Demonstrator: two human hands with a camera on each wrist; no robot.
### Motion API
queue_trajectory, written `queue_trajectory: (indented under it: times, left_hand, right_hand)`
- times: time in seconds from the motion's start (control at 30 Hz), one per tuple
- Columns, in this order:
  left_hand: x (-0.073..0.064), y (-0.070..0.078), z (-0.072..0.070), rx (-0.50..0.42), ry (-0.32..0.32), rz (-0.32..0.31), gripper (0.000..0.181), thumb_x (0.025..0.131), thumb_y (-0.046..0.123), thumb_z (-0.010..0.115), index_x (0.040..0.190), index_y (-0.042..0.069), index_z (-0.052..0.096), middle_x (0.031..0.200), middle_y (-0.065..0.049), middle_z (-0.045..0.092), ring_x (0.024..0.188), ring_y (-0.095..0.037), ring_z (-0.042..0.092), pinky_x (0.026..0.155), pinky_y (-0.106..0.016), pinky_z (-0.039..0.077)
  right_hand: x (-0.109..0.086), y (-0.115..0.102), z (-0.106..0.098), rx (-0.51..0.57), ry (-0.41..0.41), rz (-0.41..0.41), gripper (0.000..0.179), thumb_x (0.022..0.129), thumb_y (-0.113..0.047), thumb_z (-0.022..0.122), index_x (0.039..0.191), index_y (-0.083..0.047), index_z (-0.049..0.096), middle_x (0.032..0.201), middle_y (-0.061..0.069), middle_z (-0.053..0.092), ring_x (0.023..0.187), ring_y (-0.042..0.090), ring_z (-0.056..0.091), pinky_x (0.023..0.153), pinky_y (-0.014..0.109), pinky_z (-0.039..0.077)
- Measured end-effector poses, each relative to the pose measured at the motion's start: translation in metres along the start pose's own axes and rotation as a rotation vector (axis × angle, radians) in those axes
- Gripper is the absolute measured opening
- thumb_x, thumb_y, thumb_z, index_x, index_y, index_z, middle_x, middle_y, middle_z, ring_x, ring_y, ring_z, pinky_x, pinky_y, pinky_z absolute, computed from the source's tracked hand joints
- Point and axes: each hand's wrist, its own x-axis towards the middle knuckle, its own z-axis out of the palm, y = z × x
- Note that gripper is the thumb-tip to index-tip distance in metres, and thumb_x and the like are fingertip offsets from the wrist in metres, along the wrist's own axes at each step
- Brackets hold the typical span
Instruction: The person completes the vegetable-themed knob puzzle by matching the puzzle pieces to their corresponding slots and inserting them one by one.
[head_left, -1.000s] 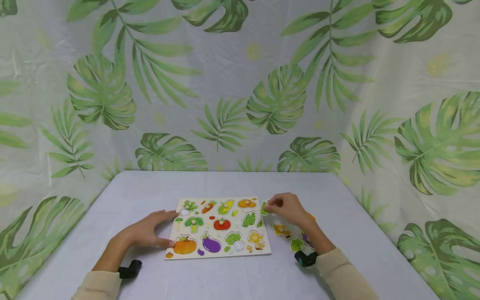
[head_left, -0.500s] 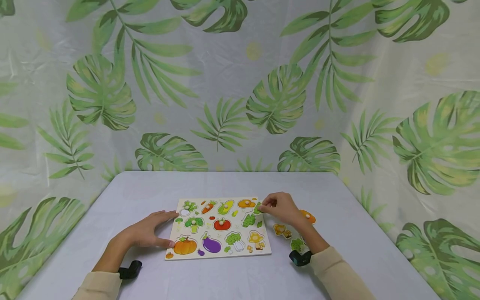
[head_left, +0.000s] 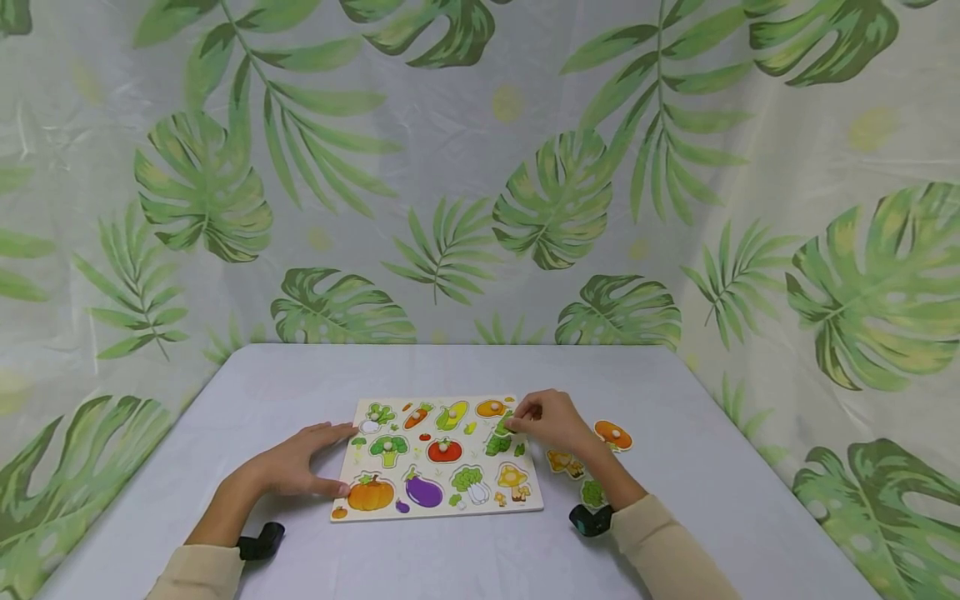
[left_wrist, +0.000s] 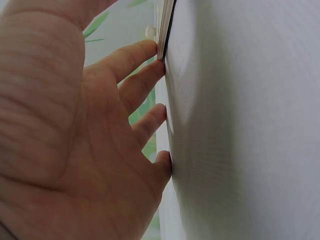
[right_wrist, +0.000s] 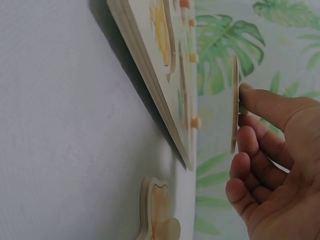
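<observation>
A wooden vegetable puzzle board [head_left: 416, 483] lies on the table. My left hand [head_left: 296, 460] rests at its left edge; in the left wrist view, straight spread fingertips [left_wrist: 150, 47] touch the board's side and the tabletop. My right hand [head_left: 557, 423] holds a green vegetable puzzle piece [head_left: 504, 423] over the board's right part, near a matching green picture [head_left: 498, 442]. Thumb and forefinger pinch it from its knob side, and the right wrist view shows the piece [right_wrist: 235, 105] edge-on, raised off the board. The knob is mostly hidden by the fingers.
Right of the board lie loose pieces: an orange one [head_left: 613, 435], a mushroom one [head_left: 564, 463] and a leafy green one [head_left: 592, 492], partly behind the right forearm. Knobbed pieces such as the tomato [head_left: 444, 451] and broccoli [head_left: 387, 448] sit in the board. A leaf-print curtain [head_left: 480, 208] stands behind.
My right hand has carried the green piece leftward from beside the board to over its right part, near the green picture. The left hand has stayed in place.
</observation>
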Motion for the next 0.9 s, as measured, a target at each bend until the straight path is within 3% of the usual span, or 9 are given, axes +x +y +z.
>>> queue_trajectory:
  times: [0.9]
  left_hand:
    - [-0.001, 0.0, -0.001, 0.002, -0.005, -0.004, 0.101, 0.075, 0.06, 0.082, 0.158, 0.019, 0.042, 0.165, -0.014, 0.038, 0.154, -0.05, 0.023, 0.115, -0.08, 0.022]
  right_hand:
    - [0.003, 0.001, 0.025, -0.004, -0.052, -0.009, 0.017, 0.088, -0.027, 0.084, 0.08, -0.017, 0.072, 0.073, -0.003, 0.062, 0.065, 0.012, 0.052, 0.056, 0.022, 0.042]
